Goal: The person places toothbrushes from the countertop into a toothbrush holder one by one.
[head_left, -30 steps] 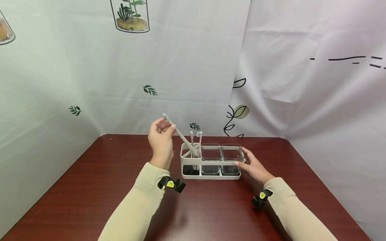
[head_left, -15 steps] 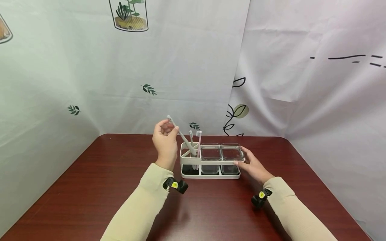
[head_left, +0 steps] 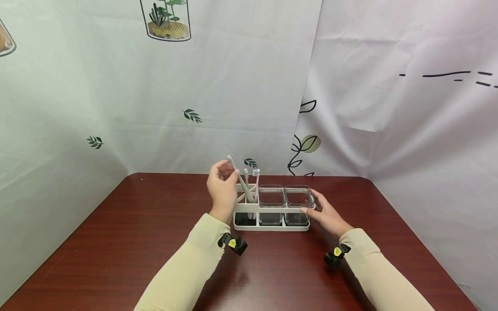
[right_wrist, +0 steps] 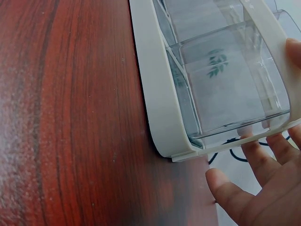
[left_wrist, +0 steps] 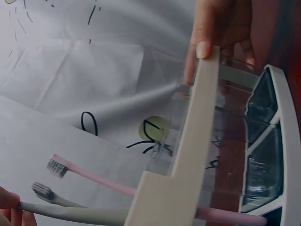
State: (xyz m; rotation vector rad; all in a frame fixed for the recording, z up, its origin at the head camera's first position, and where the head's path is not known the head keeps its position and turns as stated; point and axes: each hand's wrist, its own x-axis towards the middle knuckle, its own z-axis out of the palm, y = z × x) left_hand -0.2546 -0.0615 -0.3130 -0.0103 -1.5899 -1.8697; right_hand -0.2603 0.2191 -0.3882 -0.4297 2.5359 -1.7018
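Observation:
My left hand (head_left: 223,186) pinches a grey-white toothbrush (head_left: 245,186) near its head. The brush slants down to the right, its lower end inside the left section of a white toothbrush holder (head_left: 285,210). In that same section stand a pink toothbrush (left_wrist: 103,181) and a second greyish toothbrush (left_wrist: 66,201), bristles up. Two clear square cups (head_left: 272,197) sit side by side in the holder's right part. My right hand (head_left: 327,217) grips the holder's right end, thumb on the front rail and fingers around the side, as the right wrist view (right_wrist: 265,188) also shows.
The holder stands on a dark red wooden table (head_left: 136,224), toward its far edge. Behind it hangs a white cloth backdrop (head_left: 249,77) with plant drawings. A small black camera (head_left: 238,246) is strapped to each wrist.
My left hand has moved right and slightly down, bringing the grey-white toothbrush more upright in the holder. The right hand and the holder stay in place.

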